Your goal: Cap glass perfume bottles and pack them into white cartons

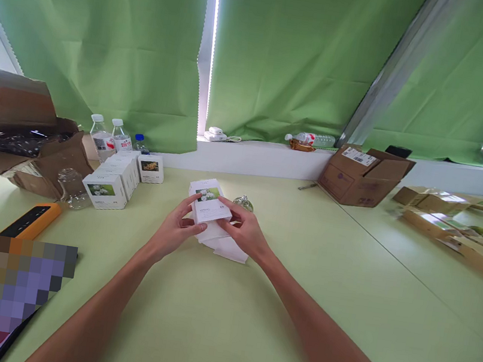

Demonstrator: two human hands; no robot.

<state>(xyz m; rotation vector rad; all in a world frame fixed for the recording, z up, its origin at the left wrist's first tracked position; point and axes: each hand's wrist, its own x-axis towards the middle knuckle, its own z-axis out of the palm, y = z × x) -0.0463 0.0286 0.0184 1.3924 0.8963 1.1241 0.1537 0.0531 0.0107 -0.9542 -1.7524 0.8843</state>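
A white carton with a picture of white flowers is held between both hands above the middle of the table. My left hand grips its left side, fingers closed around the edge. On the right side, my right hand holds the carton with the fingers bent over its face and edge. White flaps or paper show just below the carton; whether they belong to it I cannot tell. Right behind the right hand stands a small clear jar with greenish contents, partly hidden by the fingers.
Similar white cartons stand in a row at the left, beside an empty clear jar and bottles. An open cardboard box sits back right. Trays lie far right, an orange power strip left.
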